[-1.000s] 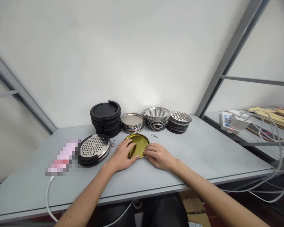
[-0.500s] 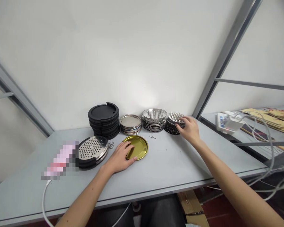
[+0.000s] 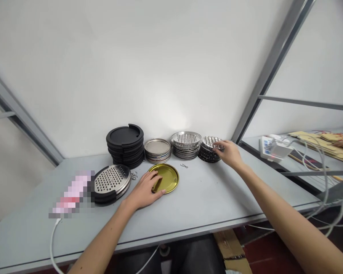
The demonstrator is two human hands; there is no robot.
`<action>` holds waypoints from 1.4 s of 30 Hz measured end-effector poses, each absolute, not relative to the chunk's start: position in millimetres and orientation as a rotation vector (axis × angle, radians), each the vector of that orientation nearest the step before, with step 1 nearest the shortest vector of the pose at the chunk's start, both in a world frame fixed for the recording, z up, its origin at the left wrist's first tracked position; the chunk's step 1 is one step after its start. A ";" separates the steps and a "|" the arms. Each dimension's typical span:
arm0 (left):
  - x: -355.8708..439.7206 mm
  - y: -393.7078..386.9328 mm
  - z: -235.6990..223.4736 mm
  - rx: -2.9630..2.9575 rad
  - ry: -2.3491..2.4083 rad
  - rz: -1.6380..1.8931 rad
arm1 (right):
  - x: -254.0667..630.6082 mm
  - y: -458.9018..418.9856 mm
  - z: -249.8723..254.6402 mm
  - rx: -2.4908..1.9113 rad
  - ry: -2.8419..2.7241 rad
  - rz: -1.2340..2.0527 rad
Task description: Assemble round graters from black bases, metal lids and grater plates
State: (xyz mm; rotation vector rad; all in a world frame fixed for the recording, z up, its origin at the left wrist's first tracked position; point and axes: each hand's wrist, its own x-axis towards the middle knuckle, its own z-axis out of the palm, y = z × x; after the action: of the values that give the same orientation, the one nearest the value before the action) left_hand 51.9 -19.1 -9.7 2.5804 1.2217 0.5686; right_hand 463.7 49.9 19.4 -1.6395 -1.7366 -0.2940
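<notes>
L hand (image 3: 145, 190) rests on near-side rim of gold lid (image 3: 168, 179), fingers open, curved. R hand (image 3: 229, 154) at far-right graters (image 3: 210, 146), fingers bent; grip unclear.

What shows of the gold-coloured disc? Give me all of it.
The gold-coloured disc is round, shallow and shiny, apparently metal, with a raised rim and a small round spot, perhaps a hole, near its right edge. It lies flat on the grey table, in front of the stack of plain metal discs. The left hand rests on its left side, covering part of it.
</notes>
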 end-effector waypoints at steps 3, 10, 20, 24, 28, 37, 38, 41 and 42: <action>51.9 -19.1 -9.7 2.576 1.216 0.572 | 466.4 51.5 25.5 -1.660 -1.764 -0.228; 51.4 -18.7 -10.8 2.576 1.222 0.564 | 466.5 54.1 36.6 -1.614 -1.778 -0.125; 51.4 -18.4 -10.3 2.572 1.224 0.567 | 466.8 60.4 47.3 -1.526 -1.681 -0.187; 51.2 -17.8 -11.0 2.571 1.220 0.577 | 468.0 61.7 49.5 -1.481 -1.593 -0.255; 51.7 -18.5 -9.8 2.568 1.229 0.568 | 466.5 61.2 54.1 -1.462 -1.514 -0.169; 51.2 -18.8 -10.1 2.575 1.229 0.574 | 466.1 48.0 73.9 -1.371 -1.395 0.054; 51.0 -18.9 -10.0 2.578 1.224 0.578 | 463.4 43.4 77.4 -1.344 -1.397 0.062; 50.8 -20.1 -8.7 2.581 1.212 0.569 | 448.4 23.8 90.2 -1.251 -1.417 0.074; 50.8 -20.7 -8.1 2.580 1.204 0.565 | 441.3 15.8 94.7 -1.224 -1.436 0.088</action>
State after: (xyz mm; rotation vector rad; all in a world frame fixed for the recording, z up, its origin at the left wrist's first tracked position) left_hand 50.8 -20.7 -8.1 2.5803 1.2035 0.5653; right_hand 441.3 15.8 94.7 -1.2242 -1.4358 0.0879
